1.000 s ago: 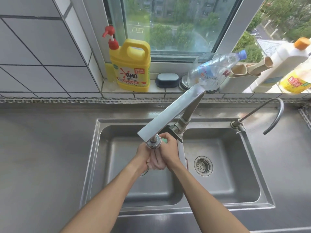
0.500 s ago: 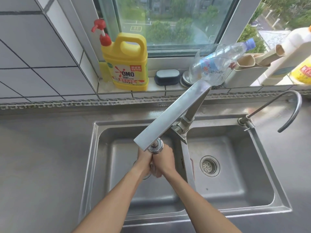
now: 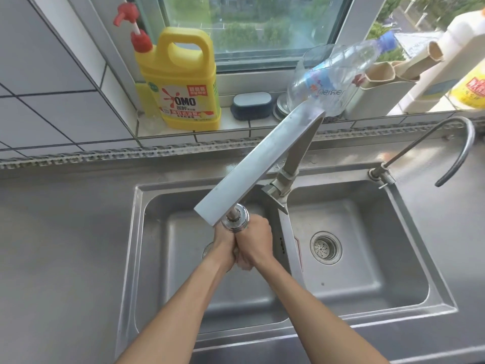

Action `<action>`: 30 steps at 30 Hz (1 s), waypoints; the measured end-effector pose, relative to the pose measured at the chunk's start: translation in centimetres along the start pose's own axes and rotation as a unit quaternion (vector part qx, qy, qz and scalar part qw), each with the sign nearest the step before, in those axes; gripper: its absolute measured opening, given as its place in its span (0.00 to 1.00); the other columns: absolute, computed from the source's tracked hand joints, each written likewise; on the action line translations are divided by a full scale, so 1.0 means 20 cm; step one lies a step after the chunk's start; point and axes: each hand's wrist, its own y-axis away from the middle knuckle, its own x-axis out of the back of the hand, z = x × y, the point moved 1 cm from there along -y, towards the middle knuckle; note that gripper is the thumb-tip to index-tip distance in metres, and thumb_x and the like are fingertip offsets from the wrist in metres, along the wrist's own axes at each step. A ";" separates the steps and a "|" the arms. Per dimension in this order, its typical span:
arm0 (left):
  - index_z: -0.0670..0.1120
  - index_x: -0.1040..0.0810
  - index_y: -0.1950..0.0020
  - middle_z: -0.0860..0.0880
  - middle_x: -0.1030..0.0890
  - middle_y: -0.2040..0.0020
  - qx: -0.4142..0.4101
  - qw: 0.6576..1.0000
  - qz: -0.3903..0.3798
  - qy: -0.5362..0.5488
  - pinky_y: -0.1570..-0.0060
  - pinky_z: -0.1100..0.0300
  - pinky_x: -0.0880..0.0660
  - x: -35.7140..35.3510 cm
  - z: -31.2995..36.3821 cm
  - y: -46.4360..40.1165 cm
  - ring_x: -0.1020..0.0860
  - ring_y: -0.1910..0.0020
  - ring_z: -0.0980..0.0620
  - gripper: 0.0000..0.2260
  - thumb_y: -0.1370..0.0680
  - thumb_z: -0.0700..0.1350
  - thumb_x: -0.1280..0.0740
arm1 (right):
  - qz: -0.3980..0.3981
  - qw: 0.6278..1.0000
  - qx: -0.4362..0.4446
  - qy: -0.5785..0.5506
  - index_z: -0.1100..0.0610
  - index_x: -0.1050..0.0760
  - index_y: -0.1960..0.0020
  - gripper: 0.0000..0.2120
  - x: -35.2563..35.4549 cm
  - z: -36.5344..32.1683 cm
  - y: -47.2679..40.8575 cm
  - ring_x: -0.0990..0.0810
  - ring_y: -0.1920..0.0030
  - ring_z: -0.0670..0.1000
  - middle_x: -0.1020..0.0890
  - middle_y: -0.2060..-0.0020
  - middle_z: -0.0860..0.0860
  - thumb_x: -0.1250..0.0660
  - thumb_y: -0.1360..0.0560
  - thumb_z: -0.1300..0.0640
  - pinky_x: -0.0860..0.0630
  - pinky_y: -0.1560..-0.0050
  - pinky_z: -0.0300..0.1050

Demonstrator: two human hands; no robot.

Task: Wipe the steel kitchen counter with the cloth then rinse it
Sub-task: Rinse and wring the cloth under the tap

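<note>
1. Hands (image 3: pixel 242 241) meet in the left basin (image 3: pixel 168 258) under the tap (image 3: pixel 258 164).
2. Drain (image 3: pixel 325 247) lies in the right basin, at 3 o'clock from them.
3. Jug (image 3: pixel 181 82) stands on the sill at 11 o'clock; bottle (image 3: pixel 338 74) at 1 o'clock.
4. Small spout (image 3: pixel 458 151) rises at 2 o'clock.

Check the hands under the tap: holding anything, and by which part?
Cannot tell. Left hand and right hand are clasped together under the faucet head over the left basin; no cloth shows between them.
</note>
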 end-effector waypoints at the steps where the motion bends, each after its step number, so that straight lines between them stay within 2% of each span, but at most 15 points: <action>1: 0.52 0.31 0.68 0.52 0.28 0.73 0.022 0.999 -0.018 0.024 0.77 0.64 0.32 0.00 0.00 0.01 0.28 0.76 0.56 0.19 0.16 0.50 0.38 | 0.009 1.000 -0.009 -0.001 0.46 0.28 0.71 0.14 0.01 0.00 -0.04 0.38 0.72 0.47 0.30 0.77 0.49 0.36 0.28 0.44 0.36 0.71 0.46; 3: 0.50 0.33 0.70 0.51 0.30 0.79 0.044 0.998 -0.044 -0.017 0.82 0.65 0.36 -0.02 -0.01 0.05 0.30 0.83 0.55 0.21 0.16 0.52 0.39 | 0.040 0.998 -0.045 -0.034 0.55 0.33 0.70 0.21 0.01 0.00 -0.09 0.39 0.70 0.50 0.33 0.75 0.51 0.37 0.22 0.46 0.36 0.68 0.47; 5: 0.50 0.33 0.70 0.50 0.29 0.78 0.020 0.999 -0.031 -0.040 0.82 0.65 0.34 -0.01 0.01 0.04 0.30 0.82 0.54 0.21 0.16 0.49 0.38 | 0.051 0.996 -0.053 -0.044 0.57 0.35 0.69 0.23 0.01 0.00 -0.08 0.38 0.70 0.51 0.33 0.75 0.52 0.38 0.21 0.45 0.34 0.68 0.51; 8: 0.52 0.35 0.64 0.50 0.33 0.67 -0.017 0.999 -0.031 0.039 0.69 0.60 0.33 0.01 0.06 -0.03 0.33 0.69 0.53 0.16 0.16 0.47 0.37 | 0.024 0.999 0.006 0.022 0.50 0.32 0.69 0.14 -0.01 -0.02 0.03 0.28 0.69 0.58 0.21 0.71 0.56 0.37 0.27 0.46 0.28 0.67 0.51; 10: 0.52 0.38 0.63 0.49 0.39 0.64 -0.067 0.997 0.009 -0.023 0.67 0.58 0.36 0.01 0.09 -0.02 0.39 0.66 0.52 0.16 0.16 0.46 0.40 | 0.018 0.997 0.044 0.061 0.50 0.35 0.69 0.08 -0.02 -0.03 0.07 0.25 0.66 0.65 0.18 0.66 0.59 0.40 0.32 0.50 0.25 0.66 0.53; 12: 0.52 0.37 0.63 0.50 0.38 0.65 -0.062 0.998 0.020 -0.026 0.68 0.59 0.36 0.00 0.08 -0.02 0.38 0.67 0.53 0.16 0.16 0.48 0.41 | 0.002 0.996 0.054 0.066 0.48 0.34 0.72 0.08 -0.01 -0.03 0.04 0.30 0.68 0.62 0.21 0.70 0.58 0.40 0.34 0.51 0.26 0.66 0.54; 14: 0.52 0.34 0.69 0.51 0.34 0.71 -0.019 1.000 -0.015 -0.015 0.75 0.64 0.34 0.01 0.06 -0.01 0.33 0.74 0.55 0.20 0.16 0.49 0.40 | -0.007 0.998 0.027 0.056 0.45 0.32 0.72 0.13 0.00 -0.04 -0.03 0.34 0.68 0.55 0.27 0.73 0.52 0.38 0.29 0.48 0.28 0.66 0.51; 16: 0.51 0.36 0.76 0.49 0.34 0.79 0.032 0.998 -0.061 -0.010 0.80 0.70 0.38 0.02 0.02 0.02 0.34 0.84 0.54 0.26 0.16 0.49 0.41 | 0.027 0.999 -0.034 -0.005 0.51 0.33 0.73 0.21 0.01 -0.03 -0.12 0.37 0.70 0.51 0.32 0.75 0.49 0.38 0.23 0.47 0.33 0.67 0.49; 19: 0.51 0.34 0.78 0.51 0.32 0.81 0.011 0.996 -0.064 -0.057 0.83 0.69 0.39 0.04 0.03 0.03 0.34 0.85 0.55 0.26 0.18 0.44 0.39 | 0.045 0.996 -0.054 -0.054 0.56 0.37 0.72 0.22 0.00 -0.03 -0.13 0.40 0.70 0.49 0.35 0.75 0.52 0.36 0.22 0.50 0.39 0.68 0.47; 21: 0.51 0.31 0.75 0.55 0.30 0.78 -0.030 0.999 -0.026 -0.028 0.82 0.66 0.37 0.05 0.07 0.00 0.32 0.80 0.58 0.21 0.23 0.43 0.31 | 0.030 0.999 -0.020 -0.014 0.56 0.35 0.69 0.17 -0.02 -0.03 -0.06 0.38 0.69 0.51 0.28 0.73 0.58 0.35 0.27 0.50 0.36 0.70 0.48; 23: 0.52 0.32 0.70 0.55 0.31 0.74 -0.042 0.999 -0.029 -0.001 0.78 0.66 0.38 0.05 0.12 -0.01 0.35 0.77 0.59 0.15 0.34 0.51 0.26 | 0.031 0.999 0.003 0.021 0.57 0.31 0.66 0.11 -0.05 -0.02 0.03 0.31 0.69 0.59 0.20 0.69 0.59 0.39 0.33 0.49 0.30 0.69 0.50; 25: 0.53 0.33 0.68 0.55 0.32 0.73 -0.034 0.999 -0.037 0.009 0.77 0.66 0.39 0.04 0.11 -0.01 0.36 0.78 0.59 0.16 0.42 0.54 0.26 | 0.032 0.999 0.012 0.026 0.58 0.28 0.65 0.11 -0.06 -0.01 0.05 0.25 0.67 0.63 0.18 0.68 0.59 0.41 0.34 0.50 0.27 0.68 0.52; 26: 0.53 0.33 0.68 0.54 0.32 0.73 -0.025 0.999 -0.030 0.016 0.78 0.66 0.38 0.04 0.09 -0.01 0.35 0.78 0.58 0.15 0.40 0.53 0.26 | 0.024 0.999 0.005 0.025 0.58 0.28 0.66 0.12 -0.06 -0.01 0.03 0.24 0.67 0.62 0.18 0.68 0.59 0.40 0.32 0.49 0.27 0.67 0.52; 28: 0.52 0.32 0.67 0.51 0.29 0.71 -0.014 0.999 -0.036 0.005 0.75 0.63 0.33 0.03 0.05 -0.02 0.30 0.74 0.55 0.14 0.27 0.49 0.28 | 0.028 0.999 -0.037 0.001 0.58 0.30 0.70 0.17 -0.04 0.01 -0.04 0.29 0.69 0.56 0.21 0.71 0.57 0.36 0.26 0.50 0.30 0.67 0.50; 30: 0.51 0.32 0.69 0.49 0.27 0.74 -0.003 0.994 -0.074 -0.082 0.75 0.63 0.34 0.02 0.01 -0.02 0.29 0.76 0.51 0.18 0.20 0.49 0.35 | 0.058 0.990 -0.109 -0.063 0.55 0.31 0.75 0.21 -0.01 0.02 -0.11 0.35 0.73 0.49 0.28 0.77 0.49 0.36 0.24 0.54 0.35 0.68 0.46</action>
